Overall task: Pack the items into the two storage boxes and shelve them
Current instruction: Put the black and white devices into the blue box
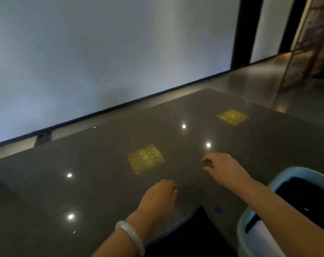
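A light blue storage box (pixel 250 216) stands at the lower right on the dark glossy table (pixel 83 182). Dark items and something white lie inside it. My right arm crosses over the box's left rim. My right hand (pixel 222 167) hovers over the table with loosely curled fingers and holds nothing. My left hand (pixel 161 195), with a pale bangle on the wrist, hangs over the table's near edge, fingers curled downward and empty. The second box and the shelf are not in view.
Two yellow patterned patches (pixel 145 158) (pixel 232 116) and several bright light spots reflect in the tabletop. A pale wall (pixel 111 52) runs behind the table. A wooden frame structure (pixel 305 47) stands at the far right on the grey floor.
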The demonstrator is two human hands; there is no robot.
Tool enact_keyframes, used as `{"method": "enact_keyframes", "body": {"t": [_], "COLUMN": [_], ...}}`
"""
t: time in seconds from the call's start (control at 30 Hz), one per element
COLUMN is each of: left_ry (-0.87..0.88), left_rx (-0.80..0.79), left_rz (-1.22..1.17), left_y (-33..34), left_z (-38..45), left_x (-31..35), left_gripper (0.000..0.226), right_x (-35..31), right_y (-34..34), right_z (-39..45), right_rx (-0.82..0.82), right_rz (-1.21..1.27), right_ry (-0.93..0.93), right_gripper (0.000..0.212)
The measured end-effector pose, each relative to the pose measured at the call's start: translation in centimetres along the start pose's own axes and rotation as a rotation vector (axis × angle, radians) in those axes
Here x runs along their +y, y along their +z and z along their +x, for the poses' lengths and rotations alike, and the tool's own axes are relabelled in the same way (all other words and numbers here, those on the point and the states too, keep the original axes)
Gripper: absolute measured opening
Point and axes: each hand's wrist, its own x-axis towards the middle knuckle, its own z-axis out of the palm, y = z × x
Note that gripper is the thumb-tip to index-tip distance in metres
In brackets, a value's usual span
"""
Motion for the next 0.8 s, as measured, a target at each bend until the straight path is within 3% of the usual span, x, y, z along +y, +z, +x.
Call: {"method": "enact_keyframes", "body": {"t": [0.37, 0.8], "left_ry": [-0.374, -0.812], "left_rx": [0.139, 0.32], "left_rz": [-0.067, -0.142], "left_y": [-6.0, -11.8], "left_z": [-8.7, -21.2], "left_x": [-16.8, -38.1], "left_gripper": [0.024, 0.027], "right_x": [-19.0, -44.0], "right_y": [10.2, 25.5], "right_z": [6.5, 9.1], "right_rx": [-0.329, -0.544], "right_rz": [-0.053, -0.042], "right_ry": [-0.361, -0.639], "right_gripper": [0.026, 0.025]}}
